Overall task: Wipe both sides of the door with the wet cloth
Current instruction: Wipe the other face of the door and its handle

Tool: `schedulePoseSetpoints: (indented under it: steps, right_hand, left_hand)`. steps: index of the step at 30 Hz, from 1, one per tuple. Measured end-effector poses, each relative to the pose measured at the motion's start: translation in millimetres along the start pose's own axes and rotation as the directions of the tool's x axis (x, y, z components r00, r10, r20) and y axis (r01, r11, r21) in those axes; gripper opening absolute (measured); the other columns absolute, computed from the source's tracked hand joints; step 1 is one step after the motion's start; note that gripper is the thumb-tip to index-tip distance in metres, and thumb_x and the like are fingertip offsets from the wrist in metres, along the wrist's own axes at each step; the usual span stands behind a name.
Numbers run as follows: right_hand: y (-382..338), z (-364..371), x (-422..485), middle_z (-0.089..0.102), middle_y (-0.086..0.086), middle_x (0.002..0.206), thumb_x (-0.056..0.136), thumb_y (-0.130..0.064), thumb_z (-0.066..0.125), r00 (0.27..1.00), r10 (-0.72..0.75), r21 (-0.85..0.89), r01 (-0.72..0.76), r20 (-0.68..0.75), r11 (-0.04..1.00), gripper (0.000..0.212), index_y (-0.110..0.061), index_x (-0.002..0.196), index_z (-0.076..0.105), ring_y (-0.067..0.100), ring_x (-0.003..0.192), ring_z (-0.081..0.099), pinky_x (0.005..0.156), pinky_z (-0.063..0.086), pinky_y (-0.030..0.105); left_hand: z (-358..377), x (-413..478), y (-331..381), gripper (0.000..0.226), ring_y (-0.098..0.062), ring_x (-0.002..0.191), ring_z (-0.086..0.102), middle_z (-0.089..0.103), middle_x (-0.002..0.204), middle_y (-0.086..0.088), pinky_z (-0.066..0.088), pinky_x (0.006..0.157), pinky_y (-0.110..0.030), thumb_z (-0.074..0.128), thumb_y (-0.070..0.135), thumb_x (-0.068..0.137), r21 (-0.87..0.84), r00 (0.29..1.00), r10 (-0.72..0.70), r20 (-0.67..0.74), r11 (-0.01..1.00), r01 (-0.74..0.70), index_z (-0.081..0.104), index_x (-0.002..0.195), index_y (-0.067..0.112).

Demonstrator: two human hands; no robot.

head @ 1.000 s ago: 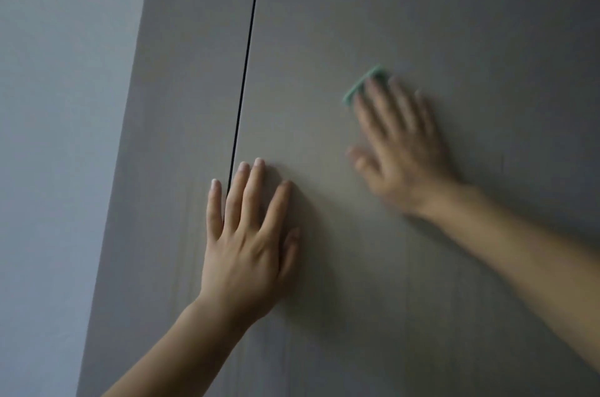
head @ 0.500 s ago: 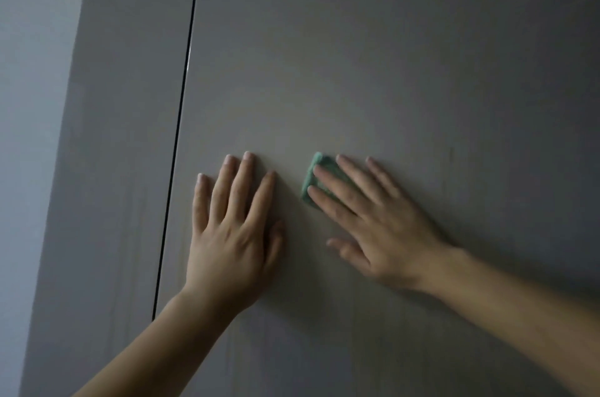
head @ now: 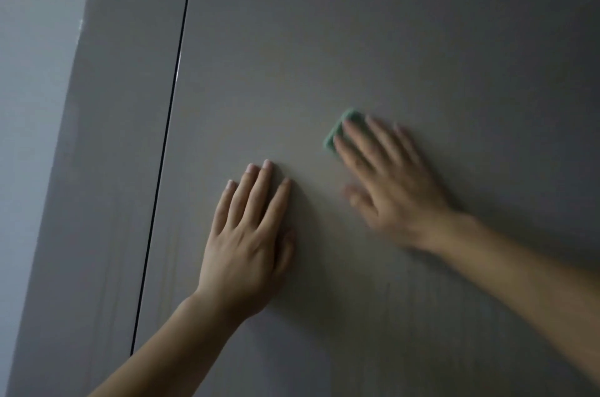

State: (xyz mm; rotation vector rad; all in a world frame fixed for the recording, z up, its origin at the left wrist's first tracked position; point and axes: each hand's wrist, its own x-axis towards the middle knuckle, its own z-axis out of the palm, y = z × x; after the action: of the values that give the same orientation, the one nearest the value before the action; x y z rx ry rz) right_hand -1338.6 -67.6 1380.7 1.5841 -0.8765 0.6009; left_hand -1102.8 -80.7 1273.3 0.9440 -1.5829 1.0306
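**Right hand pressed the cloth on the door; left hand braced flat.**

Compared with half a second before, the right hand and cloth had shifted up and to the right, away from the left hand, which stayed in place. Left hand: palm against the door, four fingers straight and close together, thumb alongside. Right hand: motion-blurred, fingers straight and slightly spread, pressing the green cloth flat on the door face; only the cloth's upper-left edge showed past the fingertips. The cloth lay above and right of the left fingertips, apart from them. Further left, a dark vertical gap separated the door from the frame panel and the pale wall.
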Motion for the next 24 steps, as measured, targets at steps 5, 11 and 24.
schedulePoseSetpoints:
  steps: [5,11,24]
  right_hand:
    - [5.4,-25.3,145.6,0.001,0.003,0.172,0.097,-0.059,0.013,0.978,0.207,0.085,-0.204,-0.016,0.975,0.076,-0.022,0.163,0.011,0.03,0.157,0.002,0.125,-0.001,0.052]
    - [-24.4,-16.9,123.3,0.006,0.003,0.171,0.095,-0.057,0.009,0.971,-0.236,-0.013,0.237,0.036,0.972,0.076,-0.024,0.163,0.014,0.029,0.157,0.007,0.125,0.003,0.051]
    - [18.7,-9.5,50.1,0.016,0.007,0.17,0.099,-0.053,0.025,0.98,-0.2,-0.032,0.2,0.009,0.979,0.071,-0.02,0.161,0.024,0.033,0.155,0.017,0.125,0.013,0.055]
  left_hand:
    - [1.4,-1.2,-2.9,0.065,-0.031,0.159,0.009,0.018,0.17,-0.012,0.012,0.128,-0.051,0.042,0.043,0.101,0.022,1.0,0.019,0.01,1.0,-0.019,0.033,0.16,0.015]
    - [-0.8,-1.4,-5.7,0.065,-0.03,0.158,0.014,0.022,0.169,-0.012,0.013,0.129,-0.048,0.045,0.043,0.1,0.029,1.0,0.029,-0.008,0.999,-0.028,0.037,0.158,0.016]
    - [-0.5,-2.2,-2.4,0.062,-0.034,0.157,0.018,0.025,0.167,-0.015,0.021,0.126,-0.055,0.044,0.041,0.101,0.042,1.0,0.012,-0.026,0.999,-0.011,0.04,0.156,0.012]
